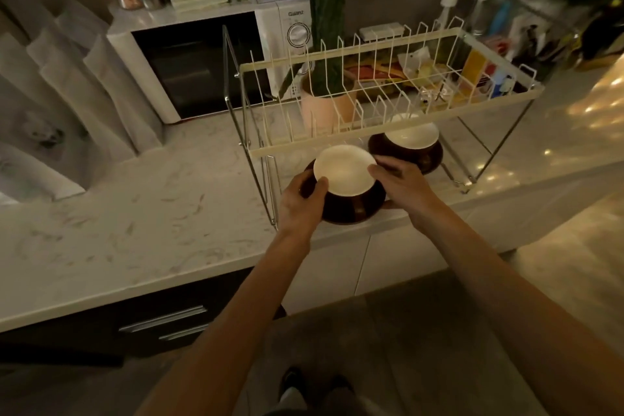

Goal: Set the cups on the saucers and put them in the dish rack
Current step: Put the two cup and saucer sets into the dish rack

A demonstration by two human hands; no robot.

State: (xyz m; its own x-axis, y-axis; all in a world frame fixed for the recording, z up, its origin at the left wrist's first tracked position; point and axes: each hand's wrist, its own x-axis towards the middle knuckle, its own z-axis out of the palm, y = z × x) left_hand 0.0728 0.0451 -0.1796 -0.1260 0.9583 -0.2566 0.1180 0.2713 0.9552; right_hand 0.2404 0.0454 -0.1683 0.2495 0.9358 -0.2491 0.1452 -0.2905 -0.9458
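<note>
A dark brown cup with a cream inside (344,170) sits on a dark brown saucer (351,218) at the front of the dish rack's lower level. My left hand (302,201) grips the set from the left and my right hand (401,184) from the right. A second cup (412,135) on its own saucer (429,159) stands further back to the right, under the rack's cream wire upper tier (388,135).
The rack stands on a white marble counter (152,219) near its front edge. Behind the rack are a pink plant pot (320,108), a white microwave (209,64) and packets of food. A sink area lies at the far left.
</note>
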